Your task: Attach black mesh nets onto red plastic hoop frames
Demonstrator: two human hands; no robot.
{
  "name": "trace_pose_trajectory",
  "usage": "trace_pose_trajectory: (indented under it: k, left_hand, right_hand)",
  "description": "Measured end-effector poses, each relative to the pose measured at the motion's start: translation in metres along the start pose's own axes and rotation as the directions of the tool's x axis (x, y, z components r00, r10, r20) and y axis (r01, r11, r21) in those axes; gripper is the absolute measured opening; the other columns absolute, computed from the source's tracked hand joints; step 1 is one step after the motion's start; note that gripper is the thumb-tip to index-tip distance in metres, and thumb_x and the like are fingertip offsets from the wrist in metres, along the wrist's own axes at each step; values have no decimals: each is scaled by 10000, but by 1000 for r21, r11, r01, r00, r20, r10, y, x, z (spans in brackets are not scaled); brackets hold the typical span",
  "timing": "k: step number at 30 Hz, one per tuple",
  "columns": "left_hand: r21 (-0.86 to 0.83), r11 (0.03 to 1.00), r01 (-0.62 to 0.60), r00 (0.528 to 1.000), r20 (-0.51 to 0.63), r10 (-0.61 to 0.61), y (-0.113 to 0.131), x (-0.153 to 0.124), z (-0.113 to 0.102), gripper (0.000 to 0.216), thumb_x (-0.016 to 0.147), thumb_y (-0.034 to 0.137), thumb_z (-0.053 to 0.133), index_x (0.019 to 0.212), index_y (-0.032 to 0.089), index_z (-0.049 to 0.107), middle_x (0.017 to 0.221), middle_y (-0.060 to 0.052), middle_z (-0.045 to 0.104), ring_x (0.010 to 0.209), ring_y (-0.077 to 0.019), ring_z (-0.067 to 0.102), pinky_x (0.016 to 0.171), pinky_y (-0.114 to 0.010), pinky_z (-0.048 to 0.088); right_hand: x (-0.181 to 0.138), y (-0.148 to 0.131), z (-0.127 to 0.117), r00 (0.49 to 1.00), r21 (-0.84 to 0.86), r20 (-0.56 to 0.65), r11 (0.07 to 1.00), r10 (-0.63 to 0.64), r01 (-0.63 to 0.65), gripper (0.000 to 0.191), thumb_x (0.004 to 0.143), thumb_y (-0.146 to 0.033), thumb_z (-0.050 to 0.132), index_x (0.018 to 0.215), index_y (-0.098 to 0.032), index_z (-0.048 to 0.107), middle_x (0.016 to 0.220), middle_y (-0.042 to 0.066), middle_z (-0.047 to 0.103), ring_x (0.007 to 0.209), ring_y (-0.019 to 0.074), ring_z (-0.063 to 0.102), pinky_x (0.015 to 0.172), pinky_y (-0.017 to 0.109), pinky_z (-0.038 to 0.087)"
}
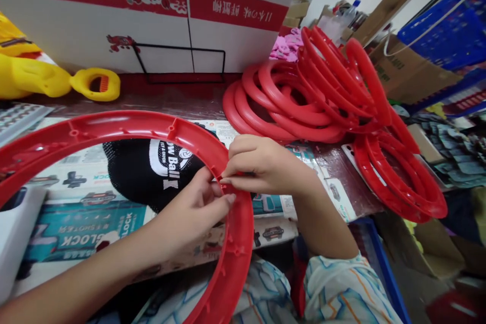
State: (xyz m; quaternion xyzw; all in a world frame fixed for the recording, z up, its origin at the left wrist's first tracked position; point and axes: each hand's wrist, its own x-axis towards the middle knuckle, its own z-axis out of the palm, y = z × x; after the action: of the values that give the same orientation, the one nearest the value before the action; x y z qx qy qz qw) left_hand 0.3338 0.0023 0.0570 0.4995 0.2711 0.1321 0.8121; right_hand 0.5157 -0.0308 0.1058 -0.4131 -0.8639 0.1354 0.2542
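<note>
A large red plastic ring [243, 233] lies with its hollow, ribbed side up, reaching off the left and bottom edges. My left hand [201, 202] grips its inner rim on the right side, with the thumb resting over the channel. Just above, my right hand [258, 164] is closed in a pinch at the same rim. What sits between those fingertips is too small and covered to make out. Inside the ring lies a black mesh fabric piece [129, 172] with white printed lettering; its right edge is partly hidden behind my left hand.
Red rings [281, 111] are heaped at the back right, with more hollow red half-rings [402, 177] at the table's right edge. A white carton [159, 20] stands behind a black wire frame [182, 48]. Yellow plastic parts [94, 84] lie back left. Printed cardboard [87, 233] covers the tabletop.
</note>
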Motion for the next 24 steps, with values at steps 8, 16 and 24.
trace_pose_trajectory:
  k: [8, 16, 24]
  left_hand:
    - [283, 958, -40, 998, -36, 52, -7, 2, -13, 284, 769, 228, 600, 1029, 208, 487, 948, -2, 645, 845, -155, 632, 682, -235, 522]
    - [426, 896, 125, 989, 13, -144, -22, -7, -23, 255, 791, 203, 537, 1031, 222, 454, 764, 52, 584, 619, -123, 539, 533, -226, 428]
    - [477, 869, 130, 978, 81, -190, -27, -9, -23, 268, 814, 202, 524, 1070, 233, 449, 744, 50, 570, 663, -144, 549, 583, -249, 443]
  right_hand:
    - [-8, 3, 17, 997, -17, -54, 999, 46, -47, 174, 958, -155, 584, 827, -105, 687, 783, 25, 581, 769, 136, 531, 732, 255, 445]
    - [-2, -12, 28, 964, -274, 167, 949, 209, -158, 227, 902, -128, 603, 680, -144, 642, 710, 20, 584, 666, 163, 474, 630, 317, 335]
    - [-2, -8, 15, 937, -131, 327, 988, 120, -81, 187, 942, -64, 553, 806, -103, 676, 879, 48, 620, 795, 149, 503, 732, 269, 403]
